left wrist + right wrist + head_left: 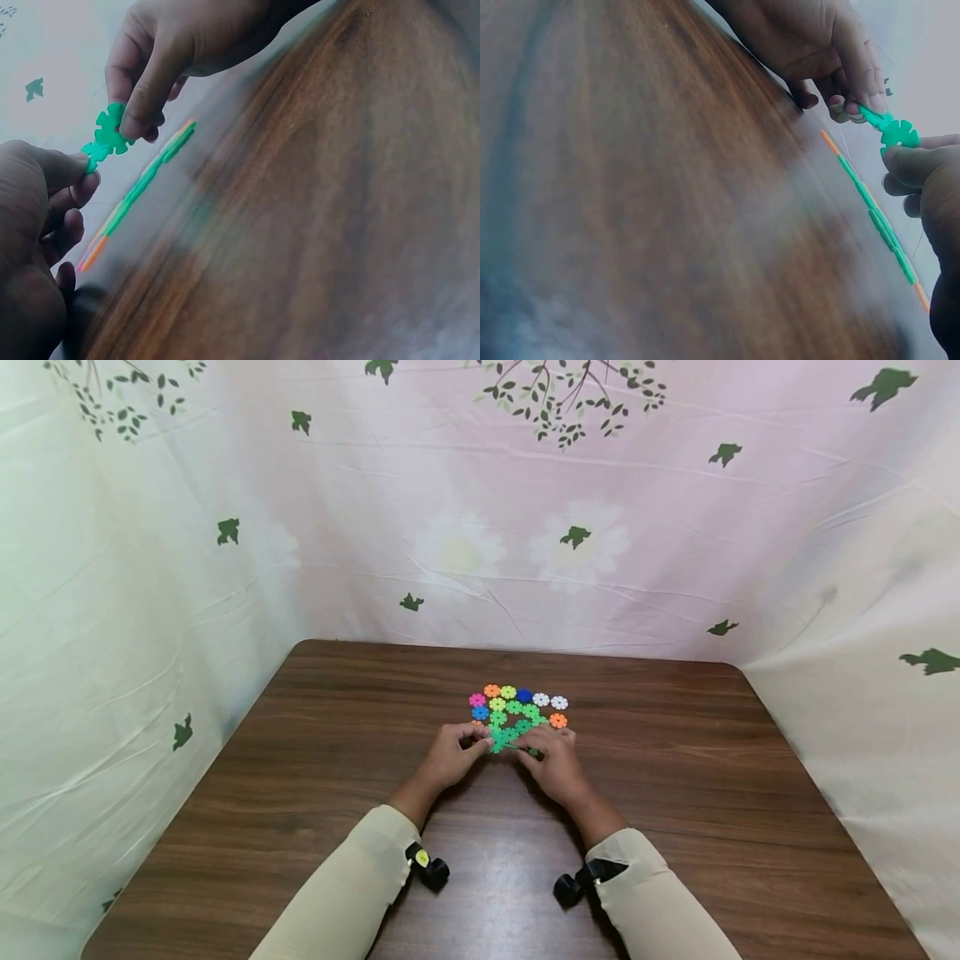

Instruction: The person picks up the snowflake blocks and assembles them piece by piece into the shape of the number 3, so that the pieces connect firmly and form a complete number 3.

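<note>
Two green notched discs, of the interlocking snowflake kind, meet at their edges between my hands. My left hand [452,755] pinches one green disc [93,154] between thumb and fingertips, turned nearly edge-on in the left wrist view. Opposite it, my right hand [557,763] grips the other green disc [899,134] by its rim, thumb on its face. Both hands are raised over the table's middle. Just beyond the fingers, a ring of green discs [513,707] lies flat, its near part overlapped by the hands in the head view.
Around the green ring lie single discs: pink [477,700], orange [492,691], yellow [508,692], dark blue [524,695], white [558,702] and another orange one [558,720]. The brown wooden table [675,793] meets a printed cloth backdrop [480,510] at its far edge.
</note>
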{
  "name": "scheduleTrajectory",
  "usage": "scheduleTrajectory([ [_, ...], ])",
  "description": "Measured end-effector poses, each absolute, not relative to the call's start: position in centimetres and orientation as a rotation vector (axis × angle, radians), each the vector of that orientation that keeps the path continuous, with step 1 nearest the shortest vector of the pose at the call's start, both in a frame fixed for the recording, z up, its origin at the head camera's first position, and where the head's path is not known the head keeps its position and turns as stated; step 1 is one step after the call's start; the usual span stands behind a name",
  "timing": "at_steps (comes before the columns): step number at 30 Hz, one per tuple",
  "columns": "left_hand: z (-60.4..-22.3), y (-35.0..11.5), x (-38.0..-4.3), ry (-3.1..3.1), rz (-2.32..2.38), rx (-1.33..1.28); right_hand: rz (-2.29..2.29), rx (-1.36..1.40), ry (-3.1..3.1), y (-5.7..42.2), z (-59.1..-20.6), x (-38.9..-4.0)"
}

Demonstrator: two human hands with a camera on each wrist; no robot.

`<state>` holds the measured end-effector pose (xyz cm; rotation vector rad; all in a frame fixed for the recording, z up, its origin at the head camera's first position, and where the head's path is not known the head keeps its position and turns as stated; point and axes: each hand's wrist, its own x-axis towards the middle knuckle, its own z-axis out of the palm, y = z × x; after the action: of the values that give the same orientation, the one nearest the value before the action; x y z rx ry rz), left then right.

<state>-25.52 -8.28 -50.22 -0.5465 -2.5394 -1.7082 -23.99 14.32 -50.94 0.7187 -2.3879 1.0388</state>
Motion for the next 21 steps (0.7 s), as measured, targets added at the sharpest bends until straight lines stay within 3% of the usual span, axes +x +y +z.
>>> scheduleTrajectory([
  [21,-49.57,-8.01,-25.24,-2.549,-1.694,-0.606,1.022,0.786,-2.337,14.2,-50.7,-23.87],
])
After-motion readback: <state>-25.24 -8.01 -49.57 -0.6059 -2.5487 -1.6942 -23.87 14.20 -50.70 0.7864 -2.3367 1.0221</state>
